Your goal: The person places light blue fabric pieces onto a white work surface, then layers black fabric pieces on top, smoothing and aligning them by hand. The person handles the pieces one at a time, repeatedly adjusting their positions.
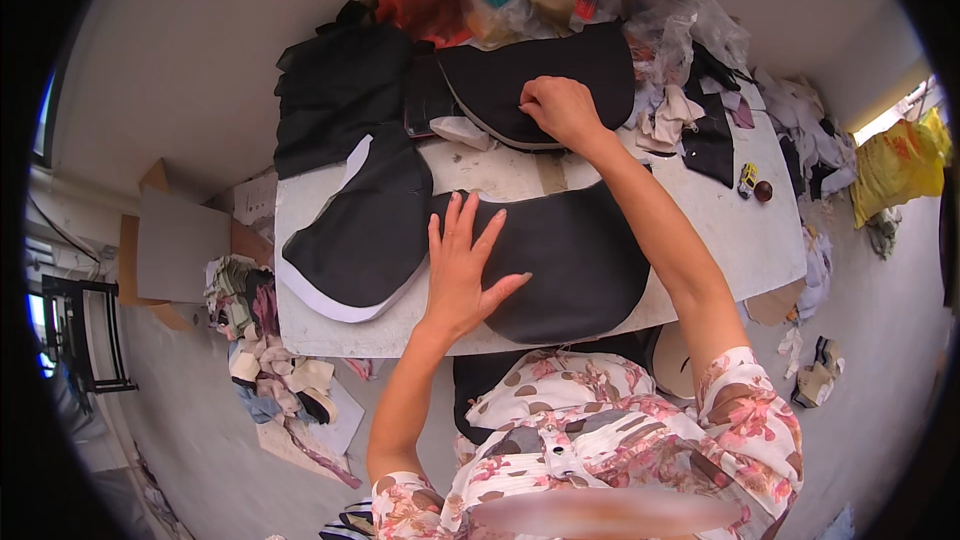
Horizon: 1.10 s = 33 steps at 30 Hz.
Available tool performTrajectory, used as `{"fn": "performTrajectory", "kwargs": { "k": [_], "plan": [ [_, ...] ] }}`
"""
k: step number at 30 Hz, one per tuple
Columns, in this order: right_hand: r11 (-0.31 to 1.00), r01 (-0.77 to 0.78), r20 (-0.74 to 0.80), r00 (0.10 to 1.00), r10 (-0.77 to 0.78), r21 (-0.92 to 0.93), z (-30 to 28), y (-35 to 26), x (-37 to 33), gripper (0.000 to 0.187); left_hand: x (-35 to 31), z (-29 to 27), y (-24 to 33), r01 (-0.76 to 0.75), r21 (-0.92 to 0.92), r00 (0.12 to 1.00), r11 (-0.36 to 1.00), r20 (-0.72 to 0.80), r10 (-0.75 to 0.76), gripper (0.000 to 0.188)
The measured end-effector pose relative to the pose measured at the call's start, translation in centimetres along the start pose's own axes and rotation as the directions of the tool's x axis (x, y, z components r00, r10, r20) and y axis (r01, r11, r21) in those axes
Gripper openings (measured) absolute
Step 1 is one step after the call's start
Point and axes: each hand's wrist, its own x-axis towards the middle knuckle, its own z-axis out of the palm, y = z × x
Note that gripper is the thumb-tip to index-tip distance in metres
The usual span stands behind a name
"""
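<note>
1 smooth black panel [580,260] on white table [720,230]: curved edge toward me, long axis left-right. My left hand [462,265] flat on it, fingers wide. Beyond: my right hand [562,108], fingers curled, over matte black panel [580,58]; cannot tell if pinching.

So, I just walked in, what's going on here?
A person is working at a white table with smooth black panels. The left hand is spread over the left side of the near panel, by the table's front edge. The right hand reaches to the far panel, its fingers curled over it; whether they pinch it isn't clear. To the left lies a curved black piece with a white piece showing beneath its edge.
</note>
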Motion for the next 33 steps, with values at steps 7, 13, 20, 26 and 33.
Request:
{"fn": "performTrajectory", "kwargs": {
  "k": [7, 13, 20, 26, 33],
  "plan": [
    [0.992, 0.094, -0.032, 0.995, -0.092, 0.084, -1.5, -0.4, -0.9, 0.013, 8.6, 2.2, -3.5, 0.313, -0.941, 0.746, -0.13, 0.328, -0.579, 0.055],
    [0.926, 0.264, 0.172, 0.933, -0.316, 0.27, -5.6, -2.7, -4.4, 0.013, 12.8, 1.8, -5.4, 0.305, -0.935, 0.63, -0.183, 0.342, -0.698, 0.043],
    [0.83, 0.477, -0.086, 0.876, -0.474, 0.29, -5.7, -2.5, -0.2, 0.046, 12.3, -0.6, -1.0, 0.075, -0.538, 0.872, 0.839, -0.372, -0.317, 0.017],
    [0.934, 0.356, 0.208, 0.916, -0.344, -0.021, -9.5, 1.7, -0.1, 0.032, 10.6, -4.7, 0.4, -0.108, -0.37, 0.759, 0.923, -0.63, -0.164, 0.015],
    [0.75, -0.067, 0.064, 0.997, 0.033, 0.658, -15.7, 2.4, -6.0, 0.015, 7.0, -6.4, 0.1, -0.163, -0.611, 0.668, 0.774, -0.646, -0.37, 0.02]
  ]
}}
